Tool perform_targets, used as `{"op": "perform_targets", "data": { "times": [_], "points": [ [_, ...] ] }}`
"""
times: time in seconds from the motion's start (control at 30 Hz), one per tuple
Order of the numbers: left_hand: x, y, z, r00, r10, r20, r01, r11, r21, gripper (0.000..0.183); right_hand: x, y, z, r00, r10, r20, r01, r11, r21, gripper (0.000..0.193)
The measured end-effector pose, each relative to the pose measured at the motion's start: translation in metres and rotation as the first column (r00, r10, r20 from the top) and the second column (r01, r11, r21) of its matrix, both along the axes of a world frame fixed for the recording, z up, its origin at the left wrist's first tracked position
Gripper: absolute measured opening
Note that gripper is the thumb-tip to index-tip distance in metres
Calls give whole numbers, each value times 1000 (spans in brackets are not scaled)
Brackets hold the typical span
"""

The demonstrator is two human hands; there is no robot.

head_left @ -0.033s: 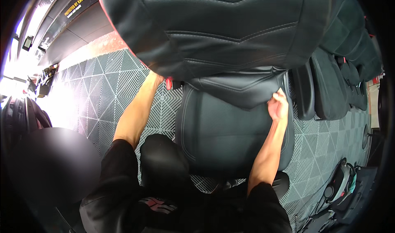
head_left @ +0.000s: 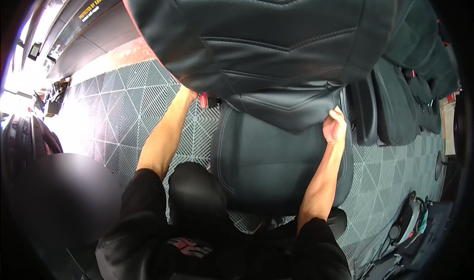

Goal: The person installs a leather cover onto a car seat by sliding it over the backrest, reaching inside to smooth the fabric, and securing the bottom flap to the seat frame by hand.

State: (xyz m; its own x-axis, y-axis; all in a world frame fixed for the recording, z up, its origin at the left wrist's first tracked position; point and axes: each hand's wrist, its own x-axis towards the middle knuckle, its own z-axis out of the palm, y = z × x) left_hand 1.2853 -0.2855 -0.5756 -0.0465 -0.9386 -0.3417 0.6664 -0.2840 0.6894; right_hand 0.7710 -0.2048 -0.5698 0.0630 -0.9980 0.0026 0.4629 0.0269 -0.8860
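Patterned floor (head_left: 133,89) around the seat (head_left: 276,166), virtually no change: right hand (head_left: 335,127) gripping the flap (head_left: 296,114), left hand (head_left: 187,94) half-hidden behind the backrest (head_left: 276,28), can't tell its grip, so work's static.

Left hand (head_left: 188,93) part-hidden; backrest (head_left: 276,28) cropped above

Both forearms (head_left: 163,139) reach forward, left hand (head_left: 188,95) partly hidden, right hand (head_left: 335,127) curled.

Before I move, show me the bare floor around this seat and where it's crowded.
Bare floor lies left of the left forearm, and right of the seat cushion, between the neighbouring seats and the black equipment. The upper right, packed with seats, and lower right are crowded.
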Motion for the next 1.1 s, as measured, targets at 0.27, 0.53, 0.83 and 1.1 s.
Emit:
{"op": "perform_targets", "data": {
  "times": [0.27, 0.53, 0.83, 1.1],
  "points": [
    [-23, -2, 28, 944, -14, 329, 11, 1000, 12, 36, 102, -3, -7, 875, -431, 220, 322, 858, 401, 93],
    [-58, -2, 6, 942, 138, 306, -116, 989, -91, 38, 53, 42, 29, 762, -568, 311, 345, 762, 548, 55],
    [-40, -39, -32, 686, 434, 583, -89, 846, -525, 20, 207, 71, 14, 856, -320, 406, 58, 840, 540, 50],
    [-57, -29, -1, 913, 189, 361, -126, 973, -192, 50, 155, 37, 19, 909, -334, -248, 399, 869, 293, 41]
  ]
}}
